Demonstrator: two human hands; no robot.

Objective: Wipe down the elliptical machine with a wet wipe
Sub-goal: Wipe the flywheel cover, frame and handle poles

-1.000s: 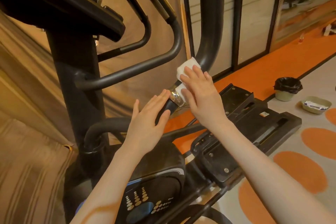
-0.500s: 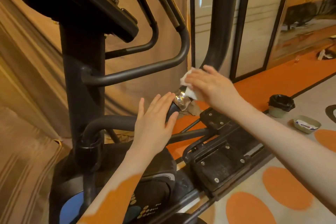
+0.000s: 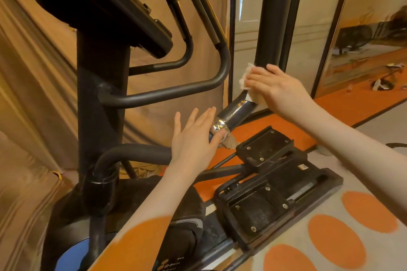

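Nearest the camera lie the black plastic foot pedals [image 3: 262, 207] of the black elliptical machine [image 3: 101, 99], low at the right, over a pale floor with orange oval patches [image 3: 334, 242]. Just beyond them the left hand [image 3: 193, 136] lies flat with its fingers straight and spread, clasping nothing; its palm and fingertips rest against the lower end of the shiny chrome collar [image 3: 231, 116] that joins the black swing-arm tube [image 3: 273, 13] to the curved bar below. Farther up and to the right, the right hand [image 3: 277, 86] presses a crumpled white wet wipe [image 3: 246, 77] against that same tube, fingers laid across the cloth and curled partly round the tube, so the wipe sits between palm and metal, just above the chrome collar. The tube's long axis runs steeply upward from the collar, leaning a little to the right before it rises out of the top of the view. That is the relation that matters: judging by the task, the unwiped length lies above the right hand along this axis, so the right hand, already on the tube, is the one placed to slide upward, while the left hand seems to steady the joint below. Behind stand a tan draped curtain [image 3: 33, 94] and dark-framed glass panels [image 3: 242, 35].
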